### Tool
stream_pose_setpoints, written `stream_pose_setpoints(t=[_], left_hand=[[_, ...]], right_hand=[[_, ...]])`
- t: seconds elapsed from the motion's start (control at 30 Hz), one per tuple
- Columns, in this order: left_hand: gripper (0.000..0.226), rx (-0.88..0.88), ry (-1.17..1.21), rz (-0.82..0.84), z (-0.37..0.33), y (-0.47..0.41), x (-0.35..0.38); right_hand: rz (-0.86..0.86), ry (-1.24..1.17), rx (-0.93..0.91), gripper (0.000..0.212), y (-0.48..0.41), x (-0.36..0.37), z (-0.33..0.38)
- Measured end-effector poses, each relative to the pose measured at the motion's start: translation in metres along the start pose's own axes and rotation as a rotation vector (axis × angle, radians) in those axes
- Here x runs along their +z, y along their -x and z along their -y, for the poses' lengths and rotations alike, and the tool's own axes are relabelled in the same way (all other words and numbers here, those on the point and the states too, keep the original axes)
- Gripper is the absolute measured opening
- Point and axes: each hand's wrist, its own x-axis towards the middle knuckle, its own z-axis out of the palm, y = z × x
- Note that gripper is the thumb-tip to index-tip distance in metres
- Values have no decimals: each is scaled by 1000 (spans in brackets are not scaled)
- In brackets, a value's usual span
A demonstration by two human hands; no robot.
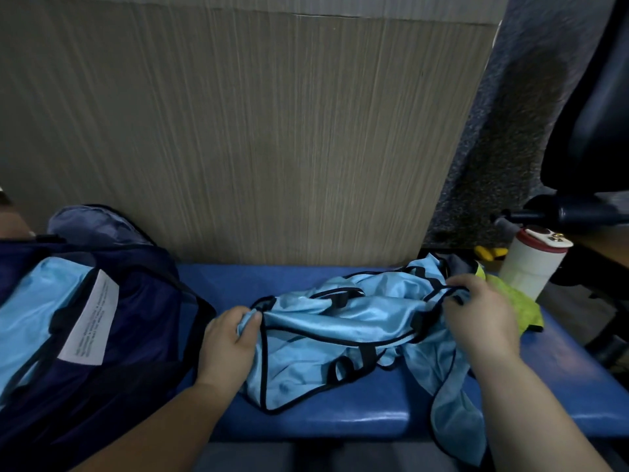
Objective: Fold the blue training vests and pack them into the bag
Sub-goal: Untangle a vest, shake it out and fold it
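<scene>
Nearest the camera, the left hand (pixel 231 338) pinches the crumpled blue vest (pixel 340 321) at its 9 o'clock edge, while the right hand (pixel 480 315) curls round a black-trimmed edge at 2 o'clock. The vest lies bunched on the blue tabletop (pixel 340 415); the open bag (pixel 143 335) sits at 9 o'clock. Spreading the vest flat, trims aligned, should give a neater fold.

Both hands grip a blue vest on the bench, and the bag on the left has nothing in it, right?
Not quite: the head view shows a packed vest in that bag. The left hand and right hand do grip a loose vest on the bench.
</scene>
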Motion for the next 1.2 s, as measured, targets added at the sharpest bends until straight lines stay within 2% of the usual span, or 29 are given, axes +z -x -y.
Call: stream_pose_setpoints(t=[0.07, 0.13, 0.2, 0.23, 0.3, 0.37, 0.47, 0.53, 0.6, 0.63, 0.7, 0.77, 0.8, 0.87, 0.93, 1.0, 1.07, 1.13, 1.2], left_hand=[[27, -34, 120, -4, -18, 1, -1], [22, -48, 208, 52, -34, 6, 0], [18, -27, 253, 173, -42, 12, 4], [17, 17, 231, 241, -42, 15, 7], [24, 158, 94, 338, -35, 19, 12], [50, 215, -45, 413, -27, 22, 12], [66, 130, -266, 341, -27, 23, 7], [50, 102, -329, 203, -31, 20, 7], [32, 122, -298, 68, -31, 17, 10], [38, 121, -294, 55, -31, 15, 12], [67, 101, -320, 157, -31, 12, 19], [79, 98, -382, 289, -35, 11, 26], [71, 123, -418, 323, -36, 12, 30], [40, 180, -465, 329, -37, 11, 34], [25, 152, -373, 249, -39, 11, 37], [30, 85, -139, 216, -47, 11, 36], [35, 34, 125, 250, -57, 12, 35], [30, -7, 284, 338, -72, 14, 32], [33, -27, 377, 445, -80, 12, 27]], right_hand=[[-110, 126, -79, 37, 3, 1, 2], [-89, 27, -256, 32, 10, 7, 10], [133, -98, -450, 29, 23, 16, 23], [285, -84, -513, 36, 30, 22, 29], [514, 109, -553, 54, 41, 33, 35], [627, 305, -512, 58, 44, 41, 34], [602, 328, -483, 29, 38, 39, 29], [555, 299, -489, 14, 33, 38, 26], [523, 294, -500, 15, 34, 39, 25], [501, 281, -501, 13, 35, 39, 25], [442, 230, -503, 7, 38, 39, 27], [395, 176, -509, 7, 41, 39, 31], [375, 147, -518, 8, 42, 41, 32], [360, 81, -528, 13, 44, 43, 34], [371, 4, -516, 27, 46, 47, 34], [409, -95, -461, 45, 46, 49, 35], [486, -213, -399, 65, 45, 50, 37], [566, -329, -361, 77, 46, 50, 40], [600, -497, -311, 72, 46, 49, 44]])
